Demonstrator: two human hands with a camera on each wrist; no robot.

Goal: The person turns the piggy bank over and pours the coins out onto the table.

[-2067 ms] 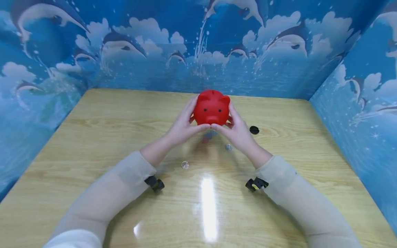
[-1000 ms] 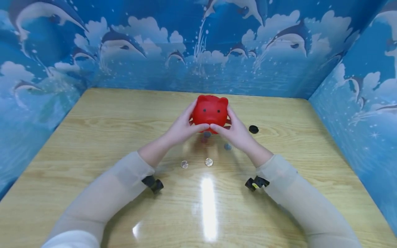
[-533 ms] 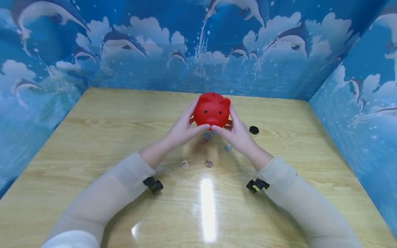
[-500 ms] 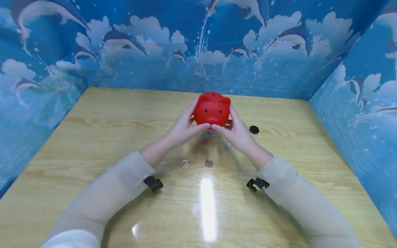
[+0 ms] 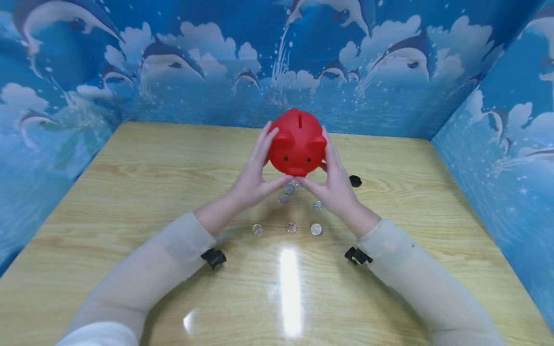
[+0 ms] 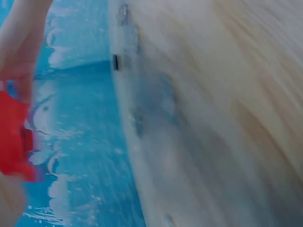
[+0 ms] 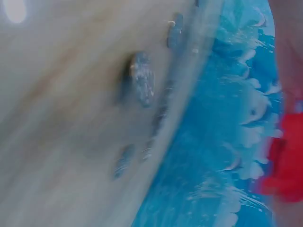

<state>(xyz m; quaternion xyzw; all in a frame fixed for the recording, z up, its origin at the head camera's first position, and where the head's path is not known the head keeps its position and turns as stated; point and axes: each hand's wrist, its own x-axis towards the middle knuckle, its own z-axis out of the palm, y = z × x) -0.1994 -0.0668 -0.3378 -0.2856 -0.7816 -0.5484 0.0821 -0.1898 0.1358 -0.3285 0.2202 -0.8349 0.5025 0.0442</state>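
A red piggy bank [image 5: 297, 144] is held above the table, its face toward me and the slot on its top showing. My left hand [image 5: 255, 175] grips its left side, and my right hand [image 5: 335, 180] grips its right side; the thumbs meet under the snout. Below it several coins lie on the wood, among them a coin [image 5: 257, 229] at the left, a coin [image 5: 291, 228] in the middle and a coin [image 5: 316, 229] at the right. Both wrist views are blurred; a red part of the bank [image 6: 13, 137] shows at the left wrist view's edge.
A small black round plug-like piece [image 5: 355, 181] lies right of the right hand. The wooden table [image 5: 151, 182] runs back to a blue dolphin-print curtain [image 5: 207, 86], which also covers the sides.
The piggy bank has come up and tipped so that its slot shows more. A coin has appeared at the front right, and one in the front middle since the oldest frame.
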